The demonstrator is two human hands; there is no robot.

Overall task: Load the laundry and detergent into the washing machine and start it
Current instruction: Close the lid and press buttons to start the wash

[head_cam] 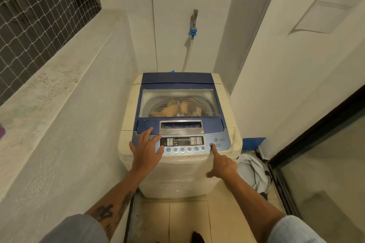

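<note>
A cream top-loading washing machine with a blue lid stands in front of me, lid closed. Through the lid's window I see tan laundry in the drum. My left hand lies flat, fingers spread, on the left end of the control panel. My right hand points with its index finger, whose tip touches the round start/pause button at the panel's right. No detergent container is in view.
A low concrete wall with netting above runs along the left. A tap with a blue hose fitting hangs on the back wall. A white laundry bag and a blue object sit right of the machine, beside a sliding glass door.
</note>
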